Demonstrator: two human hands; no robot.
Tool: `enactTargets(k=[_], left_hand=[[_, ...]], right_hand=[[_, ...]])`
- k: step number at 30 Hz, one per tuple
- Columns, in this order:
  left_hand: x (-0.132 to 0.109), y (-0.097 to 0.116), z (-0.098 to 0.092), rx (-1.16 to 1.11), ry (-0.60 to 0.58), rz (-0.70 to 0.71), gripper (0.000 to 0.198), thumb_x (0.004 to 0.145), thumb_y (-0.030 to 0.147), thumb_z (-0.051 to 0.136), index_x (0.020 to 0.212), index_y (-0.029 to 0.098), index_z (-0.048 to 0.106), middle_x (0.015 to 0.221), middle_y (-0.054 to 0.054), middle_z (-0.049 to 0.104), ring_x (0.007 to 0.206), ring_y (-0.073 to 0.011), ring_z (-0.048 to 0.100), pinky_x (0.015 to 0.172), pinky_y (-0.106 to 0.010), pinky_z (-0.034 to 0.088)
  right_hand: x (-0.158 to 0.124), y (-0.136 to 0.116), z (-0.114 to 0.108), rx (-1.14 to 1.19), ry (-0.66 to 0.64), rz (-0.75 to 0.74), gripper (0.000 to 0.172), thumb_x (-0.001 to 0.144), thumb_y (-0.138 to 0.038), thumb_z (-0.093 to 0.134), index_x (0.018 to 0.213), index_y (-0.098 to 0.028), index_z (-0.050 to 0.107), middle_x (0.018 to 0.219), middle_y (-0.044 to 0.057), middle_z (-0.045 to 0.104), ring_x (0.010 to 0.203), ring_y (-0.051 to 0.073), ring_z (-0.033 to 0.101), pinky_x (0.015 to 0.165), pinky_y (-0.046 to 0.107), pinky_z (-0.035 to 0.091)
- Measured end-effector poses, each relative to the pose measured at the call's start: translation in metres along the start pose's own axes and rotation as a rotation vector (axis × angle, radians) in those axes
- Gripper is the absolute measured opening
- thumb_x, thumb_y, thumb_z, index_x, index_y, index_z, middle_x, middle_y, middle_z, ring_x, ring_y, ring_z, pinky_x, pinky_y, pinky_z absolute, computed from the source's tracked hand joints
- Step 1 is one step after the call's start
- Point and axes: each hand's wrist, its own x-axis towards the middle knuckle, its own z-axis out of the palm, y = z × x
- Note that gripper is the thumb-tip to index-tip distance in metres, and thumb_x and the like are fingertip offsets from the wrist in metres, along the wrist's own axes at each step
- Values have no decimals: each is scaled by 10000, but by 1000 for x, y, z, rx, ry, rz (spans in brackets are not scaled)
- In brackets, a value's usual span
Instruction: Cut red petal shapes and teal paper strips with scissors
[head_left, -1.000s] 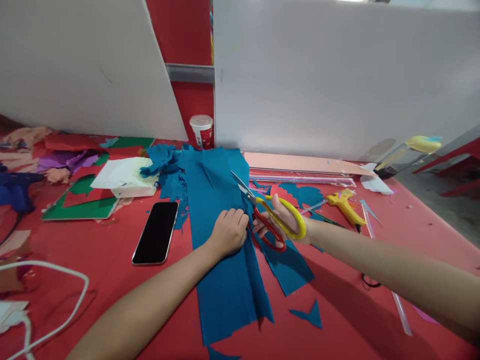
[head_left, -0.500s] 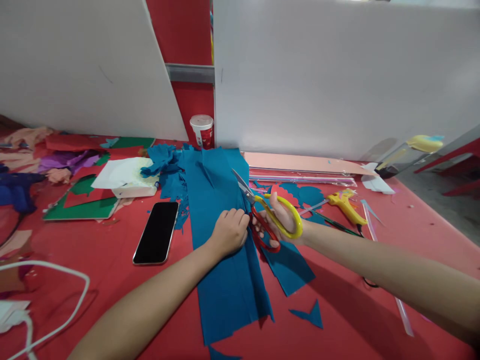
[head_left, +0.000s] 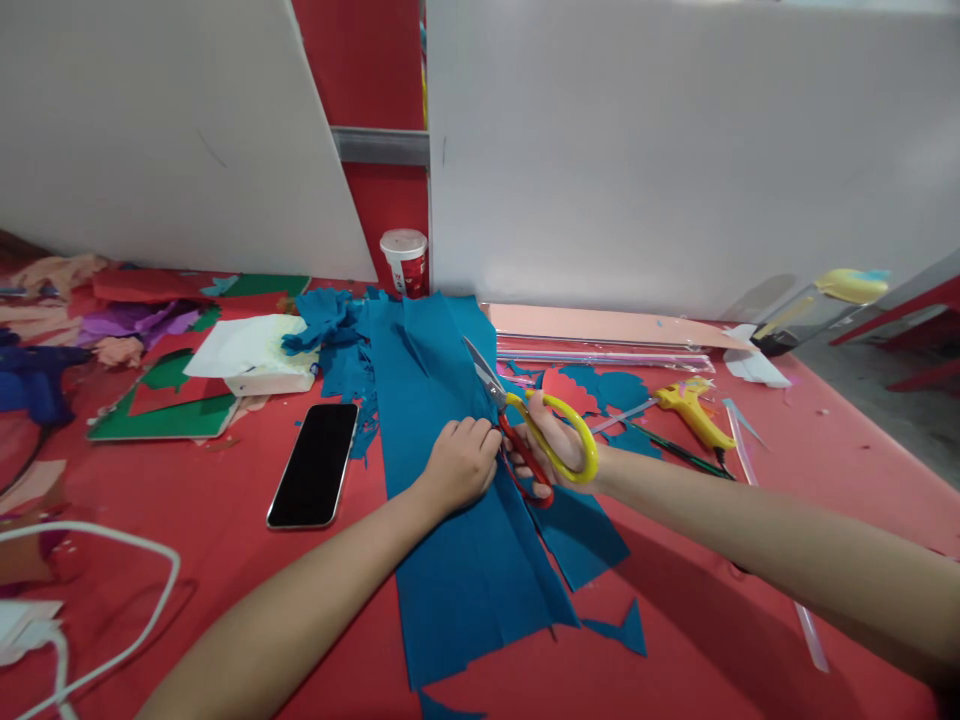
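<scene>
1. My right grip (head_left: 553, 440) was clasped round the scissors (head_left: 504, 402), with the thumb by the yellow handle loop and the fingers near the red one.
2. The blades pointed forward and to the left, over the right side of the blue sheet (head_left: 424, 420).
3. My left grip (head_left: 465, 462) lay on that sheet with its fingers curled, just beside the scissors; I could not tell whether it pinched the material or only pressed it down.
4. The sheet lay lengthwise on the red counter (head_left: 877, 500), its near edge uneven, with creases toward the far end.
5. A smaller blue piece (head_left: 589, 540) lay to its right, partly under my right grip.
6. To the left of the sheet lay a dark-screened phone (head_left: 313, 467).
7. A lidded cup (head_left: 406, 268) stood behind the sheet, and a yellow glue gun (head_left: 691, 412) lay beyond my right forearm.
</scene>
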Motion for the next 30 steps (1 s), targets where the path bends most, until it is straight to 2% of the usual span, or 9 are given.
enactTargets(k=[15,30], left_hand=[[0,-1,2,8,-12,-3,102,772,176,392,758,159,492,741,-63,516,679,-203,456,587,-328,336],[0,0,0,-9,-37,-4,119,781,171,371,767,158,489,750,-73,510,688,-204,451,592,-333,335]], right_hand=[[0,-2,4,16,37,-3,606,677,-759,207,575,-180,358,468,-62,294,368,49,252,241,125,248],[6,1,-16,-27,51,14,536,692,-708,349,564,-187,331,467,-76,280,339,31,214,251,129,205]])
